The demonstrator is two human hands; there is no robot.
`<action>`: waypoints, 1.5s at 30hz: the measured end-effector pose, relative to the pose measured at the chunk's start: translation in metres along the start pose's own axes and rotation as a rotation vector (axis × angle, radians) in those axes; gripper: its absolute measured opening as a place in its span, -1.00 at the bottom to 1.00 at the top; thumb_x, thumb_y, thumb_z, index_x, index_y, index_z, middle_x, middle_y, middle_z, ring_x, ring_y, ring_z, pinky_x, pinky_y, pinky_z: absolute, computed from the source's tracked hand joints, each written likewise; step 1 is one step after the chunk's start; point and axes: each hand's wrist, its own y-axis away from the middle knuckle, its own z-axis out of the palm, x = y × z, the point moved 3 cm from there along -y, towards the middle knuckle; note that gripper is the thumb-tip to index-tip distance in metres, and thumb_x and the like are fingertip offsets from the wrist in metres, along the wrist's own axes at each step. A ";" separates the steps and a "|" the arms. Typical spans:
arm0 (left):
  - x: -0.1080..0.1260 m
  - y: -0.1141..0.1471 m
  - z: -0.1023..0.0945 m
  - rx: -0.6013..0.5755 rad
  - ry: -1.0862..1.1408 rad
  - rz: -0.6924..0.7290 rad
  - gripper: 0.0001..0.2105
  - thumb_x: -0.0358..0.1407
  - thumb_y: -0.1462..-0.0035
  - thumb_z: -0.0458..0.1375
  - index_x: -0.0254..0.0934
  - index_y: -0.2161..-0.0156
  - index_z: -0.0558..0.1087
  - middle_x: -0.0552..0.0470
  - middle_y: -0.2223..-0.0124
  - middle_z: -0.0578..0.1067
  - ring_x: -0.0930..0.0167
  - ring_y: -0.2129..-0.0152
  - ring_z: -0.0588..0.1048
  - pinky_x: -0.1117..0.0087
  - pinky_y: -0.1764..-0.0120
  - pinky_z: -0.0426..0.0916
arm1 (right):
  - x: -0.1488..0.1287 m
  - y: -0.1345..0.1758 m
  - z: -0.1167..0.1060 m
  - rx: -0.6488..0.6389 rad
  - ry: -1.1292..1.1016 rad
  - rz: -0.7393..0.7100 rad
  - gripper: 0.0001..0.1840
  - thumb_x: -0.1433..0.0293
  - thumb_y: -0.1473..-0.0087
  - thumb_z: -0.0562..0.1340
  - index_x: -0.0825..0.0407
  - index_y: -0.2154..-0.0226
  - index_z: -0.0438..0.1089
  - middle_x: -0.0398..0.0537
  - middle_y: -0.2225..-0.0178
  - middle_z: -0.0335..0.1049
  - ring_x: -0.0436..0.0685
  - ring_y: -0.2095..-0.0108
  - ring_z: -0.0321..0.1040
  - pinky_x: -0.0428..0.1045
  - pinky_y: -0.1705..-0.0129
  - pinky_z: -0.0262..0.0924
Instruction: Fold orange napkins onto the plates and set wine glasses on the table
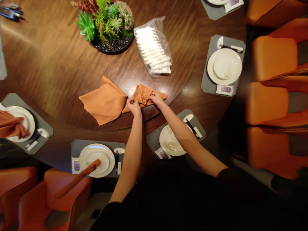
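An orange cloth napkin [141,93], partly folded with a gathered middle and pointed ends, lies on the wooden turntable [60,64]. My left hand [134,105] pinches its near left part. On its right side, the fingers of my right hand [156,98] are closed on the cloth. Just left of my left hand, a second orange napkin [103,101] lies loosely spread, its right corner close to the first one. Under my right forearm is a place setting with a white plate [168,144], partly covered by the arm.
Beyond the napkins are a clear bag of white packets [154,48] and a planter of succulents [113,48]. Plates on grey placemats [207,83] line the table edge. A rolled napkin [81,176] rests across one plate [108,154]. Orange chairs [274,57] stand around.
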 end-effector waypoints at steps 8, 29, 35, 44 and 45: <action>0.015 0.035 -0.010 -0.011 -0.448 0.242 -0.68 -0.41 -0.29 0.12 -0.25 -0.11 0.50 -0.36 -0.26 0.40 0.06 -0.24 0.45 -0.01 -0.35 0.33 | 0.008 0.013 -0.008 0.213 0.565 -0.285 -0.69 0.49 -0.11 0.23 0.05 0.06 0.46 -0.07 0.24 0.60 0.13 0.16 0.56 -0.01 -0.01 0.39; 0.004 0.061 0.002 -0.694 -0.849 0.677 -0.28 -0.45 -0.29 -0.03 -0.62 -0.53 0.15 -0.49 -0.60 0.03 0.02 -0.60 -0.10 -0.14 -0.55 -0.01 | 0.013 0.015 -0.013 0.282 0.546 -0.247 -0.81 0.40 -0.16 0.28 -0.04 0.45 0.28 -0.13 0.44 0.44 0.10 0.37 0.42 -0.05 0.22 0.34; 0.016 0.065 0.022 -0.553 -1.038 0.558 -0.35 -0.48 -0.43 -0.25 -0.60 -0.56 0.10 -0.48 -0.61 -0.01 0.05 -0.59 -0.05 -0.08 -0.52 0.05 | 0.017 -0.005 -0.019 0.232 0.126 -0.106 -0.63 0.55 -0.05 0.21 -0.08 0.60 0.06 -0.33 0.69 0.12 -0.04 0.64 0.19 -0.14 0.55 0.03; 0.011 0.065 0.051 -0.440 -0.797 0.421 -0.39 -0.51 -0.39 -0.12 -0.59 -0.49 0.25 -0.63 -0.56 0.08 -0.09 -0.58 -0.06 -0.30 -0.46 0.06 | 0.049 0.036 -0.029 0.242 -0.058 -0.196 -0.68 0.50 -0.06 0.21 -0.08 0.54 0.05 -0.39 0.70 0.14 -0.08 0.66 0.23 -0.21 0.55 0.09; 0.010 0.064 0.050 -0.434 -0.752 0.422 -0.40 -0.52 -0.38 -0.12 -0.60 -0.48 0.26 -0.63 -0.55 0.09 -0.09 -0.58 -0.06 -0.30 -0.46 0.06 | 0.059 0.046 -0.028 0.261 -0.056 -0.176 -0.69 0.48 -0.05 0.21 -0.08 0.53 0.05 -0.39 0.70 0.14 -0.07 0.66 0.24 -0.20 0.55 0.09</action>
